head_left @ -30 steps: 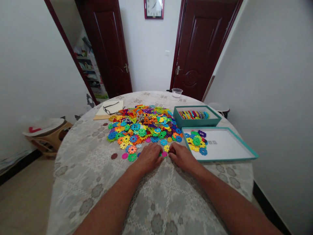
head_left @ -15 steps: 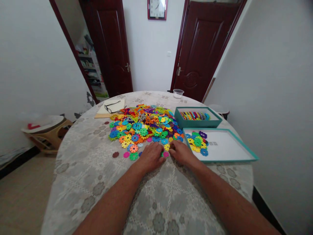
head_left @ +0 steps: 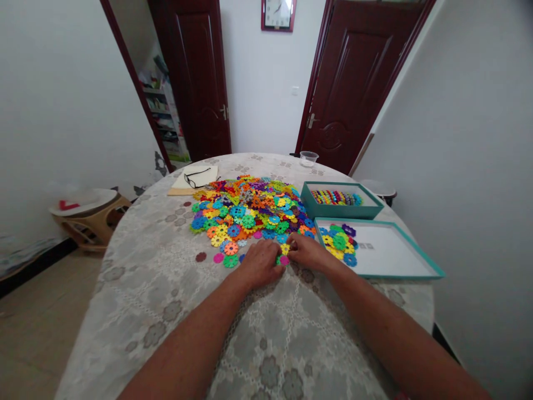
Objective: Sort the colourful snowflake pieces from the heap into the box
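A heap of coloured plastic snowflake discs (head_left: 250,211) lies on the round table (head_left: 166,289). My left hand (head_left: 260,264) and my right hand (head_left: 306,251) rest side by side at the heap's near edge, fingers curled. Between their fingertips sit joined discs, pink and green (head_left: 283,259), with a yellow one just behind. Both hands pinch at this small cluster. Loose pink, green and orange discs (head_left: 227,256) lie left of my left hand.
A teal box (head_left: 340,206) holds a row of joined discs. A shallow teal lid (head_left: 387,255) with several discs lies at the right. Glasses on a notebook (head_left: 195,178) and a clear plastic cup (head_left: 308,158) sit farther back. A low stool (head_left: 89,219) stands at left.
The camera has turned a little, so the scene shifted right and up. My hands stay together on the small cluster of discs at the heap's edge.
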Motion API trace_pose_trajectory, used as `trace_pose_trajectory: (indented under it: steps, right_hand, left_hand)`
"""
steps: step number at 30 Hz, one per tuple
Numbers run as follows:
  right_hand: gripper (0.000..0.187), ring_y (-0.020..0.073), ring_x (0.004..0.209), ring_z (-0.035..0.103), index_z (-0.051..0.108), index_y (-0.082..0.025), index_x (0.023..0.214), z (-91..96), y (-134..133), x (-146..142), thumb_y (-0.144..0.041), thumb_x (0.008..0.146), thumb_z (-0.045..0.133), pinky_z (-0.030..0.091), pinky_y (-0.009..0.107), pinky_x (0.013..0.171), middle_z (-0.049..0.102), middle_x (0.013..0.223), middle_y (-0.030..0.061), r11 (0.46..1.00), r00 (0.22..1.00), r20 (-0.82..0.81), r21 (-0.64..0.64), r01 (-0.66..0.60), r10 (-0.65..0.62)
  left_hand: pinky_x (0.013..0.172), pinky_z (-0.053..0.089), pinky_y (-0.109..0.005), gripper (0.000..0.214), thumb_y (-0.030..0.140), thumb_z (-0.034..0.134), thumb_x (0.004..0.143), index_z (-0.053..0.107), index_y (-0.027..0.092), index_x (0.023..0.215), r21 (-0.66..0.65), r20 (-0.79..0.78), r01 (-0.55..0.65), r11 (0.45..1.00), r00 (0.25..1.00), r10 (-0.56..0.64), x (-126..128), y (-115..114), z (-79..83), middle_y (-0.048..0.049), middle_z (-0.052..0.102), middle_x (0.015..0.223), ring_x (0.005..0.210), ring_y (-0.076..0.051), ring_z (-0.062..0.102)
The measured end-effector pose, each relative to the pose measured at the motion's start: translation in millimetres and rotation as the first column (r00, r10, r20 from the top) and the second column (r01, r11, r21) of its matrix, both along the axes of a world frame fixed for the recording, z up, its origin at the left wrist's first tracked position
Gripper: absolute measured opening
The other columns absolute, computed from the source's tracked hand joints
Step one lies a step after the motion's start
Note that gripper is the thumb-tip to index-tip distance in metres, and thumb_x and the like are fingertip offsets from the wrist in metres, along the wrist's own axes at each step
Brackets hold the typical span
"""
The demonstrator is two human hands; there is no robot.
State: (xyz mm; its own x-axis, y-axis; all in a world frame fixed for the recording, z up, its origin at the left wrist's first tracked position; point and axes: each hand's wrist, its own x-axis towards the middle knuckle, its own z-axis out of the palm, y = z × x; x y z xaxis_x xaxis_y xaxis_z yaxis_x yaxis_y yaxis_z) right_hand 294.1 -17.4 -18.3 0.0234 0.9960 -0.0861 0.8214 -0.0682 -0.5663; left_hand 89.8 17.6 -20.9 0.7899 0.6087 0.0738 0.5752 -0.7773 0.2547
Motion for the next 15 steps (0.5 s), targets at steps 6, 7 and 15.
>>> trace_pose_trajectory:
  steps: [6, 7, 15]
  right_hand:
    - [0.026, 0.0156, 0.078, 0.058, 0.059, -0.02, 0.094, 2.1, 4, -1, -0.008, 0.074, 0.07, 0.033, 0.024, 0.064, 0.065, 0.082, -0.0017, 1.0, 1.0, 0.011, -0.002, 0.024, -0.024]
    - [0.027, 0.0155, 0.078, 0.057, 0.059, -0.02, 0.094, 2.5, 5, -1, -0.008, 0.073, 0.07, 0.034, 0.024, 0.064, 0.064, 0.083, -0.0019, 1.0, 1.0, 0.012, 0.003, 0.026, -0.026]
    - [0.032, 0.0156, 0.078, 0.06, 0.064, -0.02, 0.112, -2.5, -12, 3, -0.015, 0.081, 0.068, 0.039, 0.023, 0.066, 0.067, 0.086, -0.0018, 0.999, 0.995, -0.096, 0.041, -0.015, 0.019]
  left_hand:
    - [0.092, 0.046, -0.041, 0.025, 0.038, 0.062, 0.093, 0.06, 0.022, 0.112, -0.028, 0.026, -0.011, 1.0, 1.0, 0.011, -1, 2, -4.1, -0.0097, 0.064, 0.117, 0.109, -0.028, 0.058]
    - [0.092, 0.046, -0.041, 0.025, 0.038, 0.063, 0.093, 0.061, 0.022, 0.111, -0.028, 0.035, -0.014, 1.0, 0.999, 0.015, -1, 3, -5.9, -0.0094, 0.064, 0.117, 0.108, -0.028, 0.058]
    - [0.091, 0.046, -0.04, 0.025, 0.042, 0.063, 0.093, 0.062, 0.022, 0.109, -0.033, 0.057, -0.03, 0.999, 0.998, 0.031, 0, 3, -10.6, -0.0093, 0.065, 0.116, 0.108, -0.027, 0.058]
